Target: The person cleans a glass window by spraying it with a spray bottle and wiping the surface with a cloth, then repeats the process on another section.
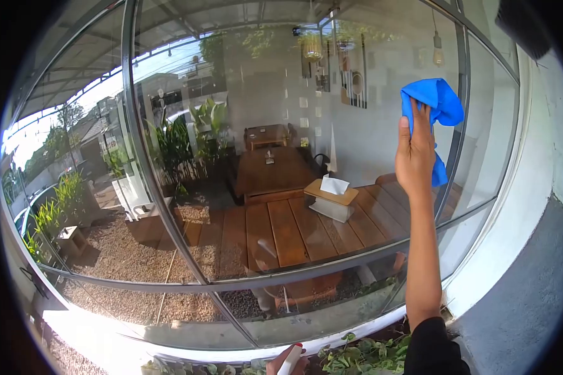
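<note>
My right hand (416, 159) is raised to the upper right of a large window pane (369, 144). It holds a blue cloth (443, 103) against the glass, its fingers partly covered by the folds. One end of the cloth hangs down beside the wrist, near the metal frame upright (461, 125). Low at the bottom edge, my left hand (301, 365) is closed around a white spray bottle (289, 360) with a red tip. Most of that bottle lies outside the view.
Metal bars (169, 219) divide the window. Behind the glass are a wooden table (275, 172) and a tissue box (333, 199). Leafy plants (369, 356) grow below the white sill (231, 355). A white and grey wall (519, 269) borders the right.
</note>
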Motion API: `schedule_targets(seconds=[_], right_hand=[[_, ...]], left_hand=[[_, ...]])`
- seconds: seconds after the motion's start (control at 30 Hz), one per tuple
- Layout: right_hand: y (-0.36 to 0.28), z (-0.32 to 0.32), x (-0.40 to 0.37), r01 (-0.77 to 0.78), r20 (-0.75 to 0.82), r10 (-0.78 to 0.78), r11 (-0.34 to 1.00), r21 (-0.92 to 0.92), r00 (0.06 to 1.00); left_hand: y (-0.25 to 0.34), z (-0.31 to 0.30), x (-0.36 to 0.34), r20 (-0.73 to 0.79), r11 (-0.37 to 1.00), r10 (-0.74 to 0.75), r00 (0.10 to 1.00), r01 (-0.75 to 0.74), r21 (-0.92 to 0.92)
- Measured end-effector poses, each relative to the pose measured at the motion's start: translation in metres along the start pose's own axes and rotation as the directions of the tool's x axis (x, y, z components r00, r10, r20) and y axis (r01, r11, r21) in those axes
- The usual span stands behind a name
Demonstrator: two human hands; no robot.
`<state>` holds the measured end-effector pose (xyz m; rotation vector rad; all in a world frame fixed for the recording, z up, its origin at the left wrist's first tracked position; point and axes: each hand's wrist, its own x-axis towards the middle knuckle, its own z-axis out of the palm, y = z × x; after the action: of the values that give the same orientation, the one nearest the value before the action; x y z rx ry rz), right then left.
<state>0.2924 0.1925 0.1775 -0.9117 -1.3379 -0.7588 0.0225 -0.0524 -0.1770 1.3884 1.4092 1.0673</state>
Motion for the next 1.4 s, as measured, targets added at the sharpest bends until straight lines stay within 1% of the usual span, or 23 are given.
schedule_targets(seconds=[0.1,0.2,0.23,0.27,0.3,0.37,0.4,0.43,0.5,0.53,0.57,0.6,0.67,0.73,0.8,0.87,0.93,1.07,1.13,1.27,1.33,1.37,1.4], right_hand=[[-0.074,0.019,-0.023,0.086,0.022,-0.085,0.996,-0.032,0.996],[-0.159,0.034,-0.051,0.15,0.137,-0.154,0.988,0.042,0.978],[-0.187,0.042,-0.062,0.155,0.163,-0.173,0.981,0.116,0.971],[-0.213,0.049,-0.075,0.159,0.256,-0.205,0.969,0.188,0.945],[-0.239,0.06,-0.089,0.167,0.24,-0.236,0.947,0.276,0.942],[-0.289,0.083,-0.118,0.218,0.223,-0.318,0.899,0.38,0.922],[-0.302,0.09,-0.132,0.261,0.225,-0.37,0.879,0.4,0.901],[-0.3,0.087,-0.133,0.255,0.236,-0.363,0.886,0.388,0.901],[-0.296,0.082,-0.129,0.243,0.357,-0.414,0.867,0.435,0.837],[-0.289,0.082,-0.129,0.243,0.366,-0.405,0.877,0.415,0.838],[-0.28,0.083,-0.129,0.345,0.311,-0.463,0.865,0.364,0.83],[-0.269,0.082,-0.131,0.442,0.262,-0.522,0.843,0.307,0.812],[-0.251,0.078,-0.132,0.484,0.294,-0.544,0.837,0.255,0.786],[-0.232,0.071,-0.131,0.394,0.363,-0.473,0.878,0.272,0.803],[-0.204,0.059,-0.127,0.37,0.334,-0.427,0.902,0.221,0.84],[-0.164,0.038,-0.115,0.403,0.25,-0.388,0.915,-0.012,0.887],[-0.117,0.02,-0.11,0.37,0.227,-0.354,0.928,-0.034,0.908],[-0.015,-0.018,-0.113,0.239,0.234,-0.182,0.94,-0.242,0.955],[0.039,-0.036,-0.114,0.154,0.206,-0.096,0.946,-0.286,0.974],[0.138,-0.064,-0.115,0.031,0.126,0.011,0.946,-0.322,0.992],[0.16,-0.07,-0.115,-0.067,0.132,0.12,0.936,-0.345,0.984],[0.161,-0.067,-0.117,-0.069,0.14,0.121,0.941,-0.333,0.983],[0.151,-0.066,-0.113,-0.122,0.12,0.147,0.974,-0.191,0.982]], left_hand=[[-0.018,-0.012,-0.003,-0.054,1.0,0.026,0.998,-0.026,0.002],[-0.025,-0.028,-0.009,-0.082,0.987,0.102,0.991,-0.111,-0.114],[-0.033,-0.033,-0.009,-0.112,0.984,0.171,0.979,-0.176,-0.036],[-0.041,-0.036,-0.009,-0.134,0.971,0.241,0.961,-0.237,0.042],[-0.047,-0.037,-0.009,-0.199,0.971,0.233,0.952,-0.241,-0.014],[-0.035,-0.047,-0.009,-0.199,0.943,0.332,0.922,-0.317,0.103],[-0.016,-0.053,-0.012,-0.203,0.933,0.351,0.914,-0.323,0.158],[-0.006,-0.06,-0.015,-0.161,0.959,0.264,0.951,-0.241,0.147],[-0.013,-0.063,-0.016,-0.213,0.905,0.414,0.885,-0.375,0.2],[-0.011,-0.064,-0.014,-0.227,0.877,0.466,0.855,-0.414,0.244],[-0.017,-0.065,-0.013,-0.222,0.902,0.419,0.88,-0.376,0.212],[-0.021,-0.064,-0.013,-0.227,0.899,0.435,0.871,-0.408,0.159],[-0.028,-0.061,-0.011,-0.192,0.89,0.449,0.873,-0.416,0.189],[-0.031,-0.056,-0.01,-0.17,0.897,0.434,0.885,-0.408,0.169],[-0.032,-0.053,-0.009,-0.15,0.905,0.418,0.896,-0.397,0.151],[-0.03,-0.047,-0.008,-0.125,0.913,0.383,0.915,-0.356,0.198],[-0.031,-0.04,-0.008,-0.113,0.913,0.357,0.927,-0.32,0.252],[-0.005,-0.026,-0.006,-0.068,0.94,0.33,0.942,-0.321,0.113],[0.015,-0.02,-0.004,-0.02,0.966,0.254,0.967,-0.252,0.054],[0.007,-0.003,0.001,-0.061,0.969,0.231,0.971,-0.223,0.108],[0.005,0.004,-0.001,-0.063,0.919,0.379,0.923,-0.368,0.14],[0.007,0.012,0.0,-0.065,0.988,0.027,0.998,-0.037,-0.151],[0.005,0.016,0.003,-0.08,0.988,0.016,0.997,-0.028,-0.149]])
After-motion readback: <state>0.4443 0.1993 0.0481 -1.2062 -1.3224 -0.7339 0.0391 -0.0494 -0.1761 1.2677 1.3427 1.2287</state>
